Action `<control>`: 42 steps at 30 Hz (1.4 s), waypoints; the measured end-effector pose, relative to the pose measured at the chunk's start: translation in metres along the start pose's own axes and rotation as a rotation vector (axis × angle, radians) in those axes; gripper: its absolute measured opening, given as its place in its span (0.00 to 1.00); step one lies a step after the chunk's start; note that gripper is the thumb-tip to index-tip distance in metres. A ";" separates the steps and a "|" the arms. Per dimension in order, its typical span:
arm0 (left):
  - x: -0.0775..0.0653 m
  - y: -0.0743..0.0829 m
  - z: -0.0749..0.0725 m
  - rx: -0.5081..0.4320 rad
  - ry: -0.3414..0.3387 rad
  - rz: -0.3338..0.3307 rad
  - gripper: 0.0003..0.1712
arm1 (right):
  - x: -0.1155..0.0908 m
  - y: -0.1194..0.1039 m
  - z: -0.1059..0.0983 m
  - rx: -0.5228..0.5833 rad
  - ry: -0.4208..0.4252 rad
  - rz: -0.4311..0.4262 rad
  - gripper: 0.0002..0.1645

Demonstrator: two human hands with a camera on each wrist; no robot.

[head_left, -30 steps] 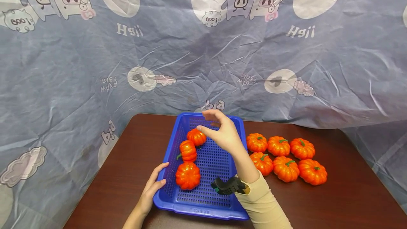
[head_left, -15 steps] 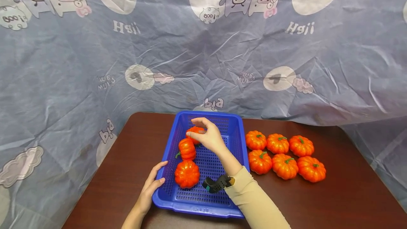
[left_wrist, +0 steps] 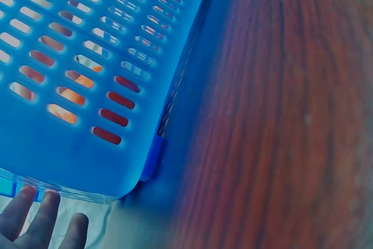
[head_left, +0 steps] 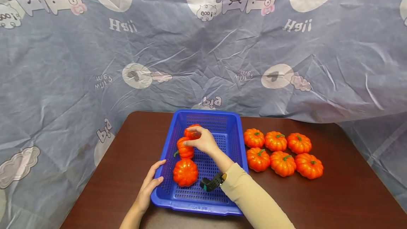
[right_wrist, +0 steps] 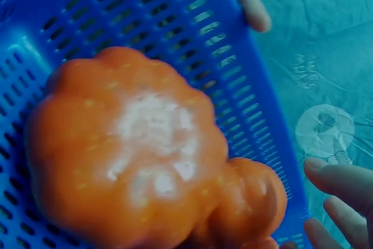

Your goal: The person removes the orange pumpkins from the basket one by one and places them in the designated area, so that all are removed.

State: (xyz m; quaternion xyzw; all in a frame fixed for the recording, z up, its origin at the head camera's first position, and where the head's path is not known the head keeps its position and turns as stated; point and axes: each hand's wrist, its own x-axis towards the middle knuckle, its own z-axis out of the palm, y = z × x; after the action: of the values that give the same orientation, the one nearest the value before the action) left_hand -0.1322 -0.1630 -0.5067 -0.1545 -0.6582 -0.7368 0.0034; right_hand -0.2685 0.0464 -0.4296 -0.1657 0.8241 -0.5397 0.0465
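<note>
The right hand (head_left: pixel 205 141) is released, its thumb and fingers parted in a loose curve with nothing visibly held between them. It is over the far left part of a blue basket (head_left: pixel 203 207). Its forefinger passes across the far pumpkin (head_left: pixel 189 134) and its thumb across the upper edge of the middle pumpkin (head_left: pixel 185 151); whether the fingertips touch either one I cannot tell. In the right wrist view the thumb shows just beside the middle pumpkin, with a gap between them.

The middle pumpkin lies tipped on its side, its green stem (head_left: pixel 176 153) pointing left. The near pumpkin (head_left: pixel 186 172) sits closer to the person, a smooth ribbed face upward. The three form a line along the left side of the basket floor.

The left hand (head_left: pixel 146 188) is not clenched: its extended fingers and thumb rest against the outside and rim of the basket's left side.

A black band (head_left: pixel 211 183) is on the right wrist, below a cream sleeve (head_left: pixel 254 199). Right of the basket are a front row of three pumpkins (head_left: pixel 282 164) and a back row of three pumpkins (head_left: pixel 275 141), all stem up.

Everything stands on a dark reddish-brown table (head_left: pixel 127 144) with visible grain. Behind and to the left hangs a wrinkled grey-blue cloth (head_left: pixel 190 56), printed with pale circles, cartoon figures, pink clouds and mirrored lettering.
</note>
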 end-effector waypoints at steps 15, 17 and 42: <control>-0.001 0.001 0.000 0.000 -0.001 -0.007 0.28 | 0.000 0.012 0.019 -0.221 -0.082 0.018 0.38; -0.001 0.001 -0.001 -0.002 -0.002 -0.011 0.28 | 0.000 0.012 0.018 -0.245 -0.080 0.019 0.38; -0.001 0.001 0.001 0.013 0.006 0.002 0.28 | -0.018 -0.027 -0.015 -0.069 -0.045 0.065 0.41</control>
State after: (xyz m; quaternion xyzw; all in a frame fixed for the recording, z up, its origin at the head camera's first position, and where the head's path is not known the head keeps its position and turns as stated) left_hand -0.1308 -0.1627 -0.5059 -0.1530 -0.6628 -0.7330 0.0068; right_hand -0.2493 0.0557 -0.4009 -0.1526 0.8458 -0.5055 0.0767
